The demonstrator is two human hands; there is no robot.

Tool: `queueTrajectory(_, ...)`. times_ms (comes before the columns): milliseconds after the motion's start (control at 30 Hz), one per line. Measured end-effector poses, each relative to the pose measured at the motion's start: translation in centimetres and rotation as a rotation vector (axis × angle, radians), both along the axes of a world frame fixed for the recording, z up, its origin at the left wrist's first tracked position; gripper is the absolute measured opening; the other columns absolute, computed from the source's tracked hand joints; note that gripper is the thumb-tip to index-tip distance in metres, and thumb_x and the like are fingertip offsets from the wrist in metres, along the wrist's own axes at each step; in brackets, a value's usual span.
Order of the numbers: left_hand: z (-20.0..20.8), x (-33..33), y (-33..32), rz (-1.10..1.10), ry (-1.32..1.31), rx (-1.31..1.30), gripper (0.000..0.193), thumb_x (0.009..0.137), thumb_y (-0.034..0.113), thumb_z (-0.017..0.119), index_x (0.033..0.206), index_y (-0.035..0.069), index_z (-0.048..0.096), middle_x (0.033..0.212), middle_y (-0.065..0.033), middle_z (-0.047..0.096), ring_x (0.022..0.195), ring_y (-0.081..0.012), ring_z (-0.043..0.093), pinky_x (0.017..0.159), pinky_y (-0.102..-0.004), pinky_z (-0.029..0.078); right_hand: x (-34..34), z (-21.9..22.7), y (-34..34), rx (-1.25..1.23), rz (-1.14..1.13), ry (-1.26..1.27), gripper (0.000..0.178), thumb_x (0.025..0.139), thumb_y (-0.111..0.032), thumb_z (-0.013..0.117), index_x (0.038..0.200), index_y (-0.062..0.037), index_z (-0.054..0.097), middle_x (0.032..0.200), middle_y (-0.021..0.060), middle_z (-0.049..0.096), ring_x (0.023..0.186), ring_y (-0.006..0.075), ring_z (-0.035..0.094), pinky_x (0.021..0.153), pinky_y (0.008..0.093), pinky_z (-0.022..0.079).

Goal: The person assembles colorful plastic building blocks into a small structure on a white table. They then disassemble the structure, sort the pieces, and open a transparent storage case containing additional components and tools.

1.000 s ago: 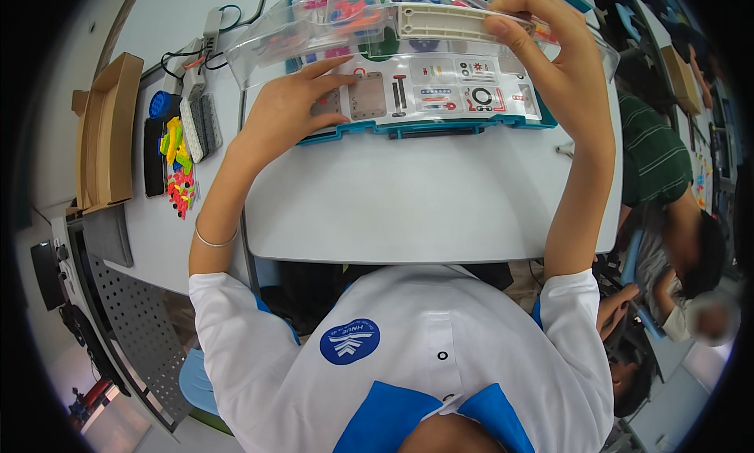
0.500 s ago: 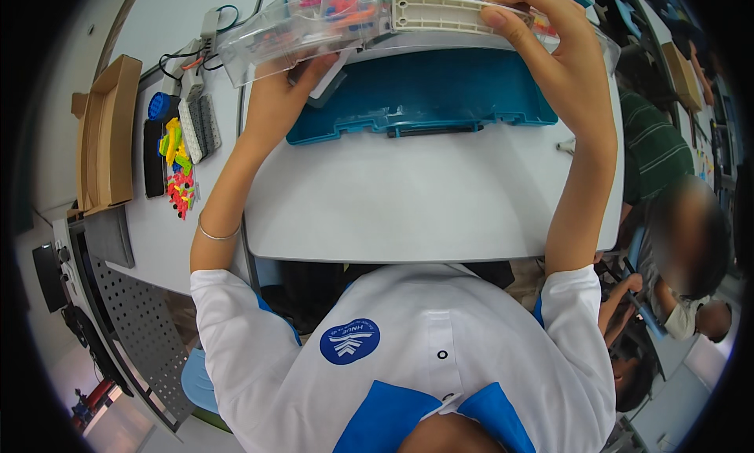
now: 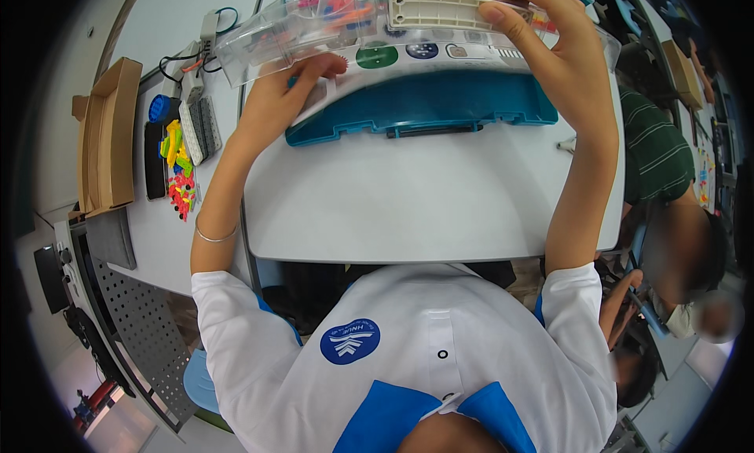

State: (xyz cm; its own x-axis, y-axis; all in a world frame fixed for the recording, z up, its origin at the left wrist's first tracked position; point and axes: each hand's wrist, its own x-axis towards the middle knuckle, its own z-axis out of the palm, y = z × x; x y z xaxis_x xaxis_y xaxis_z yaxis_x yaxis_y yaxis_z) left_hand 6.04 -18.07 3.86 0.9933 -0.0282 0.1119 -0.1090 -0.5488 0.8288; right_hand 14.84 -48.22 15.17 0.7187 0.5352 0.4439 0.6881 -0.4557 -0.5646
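Observation:
A clear plastic tray point(image 3: 271, 40) with compartments is raised at the far side of the table. My right hand point(image 3: 554, 56) is closed on its right part, thumb against a cream-coloured slotted plastic bar point(image 3: 440, 11). Small coloured parts point(image 3: 345, 11) show in or through the tray. Under it, my left hand point(image 3: 283, 95) is closed at the left end of a printed white sheet point(image 3: 440, 51) with pictures of gears and other parts; its fingertips are partly covered by the tray. The sheet lies over the teal plastic box point(image 3: 424, 99) below.
On the left table are yellow, green and red building pieces point(image 3: 177, 146), a blue wheel-like part point(image 3: 161, 107), a grey perforated block point(image 3: 202, 129), a power strip point(image 3: 192, 80) and an open cardboard box point(image 3: 106, 139). People sit at the right, one in a green striped shirt point(image 3: 656, 150).
The printed sheet has come into view beneath the tray, spread across the box's far part. My left hand has shifted slightly; my right hand and the tray are nearly still.

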Motion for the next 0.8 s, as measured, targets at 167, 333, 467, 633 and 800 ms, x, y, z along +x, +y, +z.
queueTrajectory(167,3.4,-2.1,-1.7,-0.322,0.068,0.469,0.054,0.092,0.043,0.07,0.132,0.007,0.066,0.139,-0.0164,0.061,0.121,-0.0333,0.06,0.103,-0.0395,0.047,0.4,-0.3,-0.2,0.039,0.023,-0.009,0.019,0.091,-0.019,0.073,0.09,-0.0006,0.068,0.081,0.0062,0.062,0.076,0.0184,0.055,0.072,0.0311,0.04)
queueTrajectory(333,2.6,-4.1,-2.5,-0.337,0.004,0.583,0.052,0.093,0.036,0.07,0.135,0.006,0.062,0.147,-0.0154,0.055,0.131,-0.035,0.055,0.109,-0.0413,0.045,0.3,-0.4,0.1,0.108,0.032,0.033,0.019,0.091,-0.018,0.074,0.09,0.0004,0.068,0.082,0.0065,0.062,0.077,0.0184,0.055,0.072,0.031,0.042)
queueTrajectory(467,3.2,-4.0,-3.1,-0.304,0.041,0.558,0.041,0.1,0.028,0.06,0.133,0.003,0.063,0.142,-0.0171,0.058,0.128,-0.036,0.057,0.108,-0.0409,0.045,1.0,-0.8,-0.2,0.077,0.044,-0.079,0.019,0.091,-0.018,0.074,0.09,0.0006,0.068,0.083,0.0063,0.061,0.079,0.0176,0.055,0.073,0.0314,0.043)
queueTrajectory(633,2.3,-3.8,-3.0,-0.303,-0.003,0.552,0.036,0.104,0.023,0.054,0.129,0.0,0.065,0.137,-0.018,0.062,0.126,-0.0355,0.058,0.108,-0.0406,0.046,0.6,-0.5,0.0,0.095,0.028,-0.031,0.02,0.091,-0.019,0.074,0.089,0.0001,0.069,0.082,0.0059,0.061,0.079,0.0172,0.055,0.073,0.031,0.042)
queueTrajectory(800,2.3,-3.9,-3.4,-0.273,0.002,0.558,0.034,0.104,0.022,0.053,0.128,0.0,0.066,0.137,-0.017,0.062,0.127,-0.0343,0.058,0.108,-0.0403,0.046,0.8,-0.8,-0.1,0.121,0.044,-0.031,0.021,0.091,-0.02,0.074,0.089,0.0003,0.069,0.082,0.0056,0.061,0.079,0.0173,0.055,0.074,0.0308,0.043)
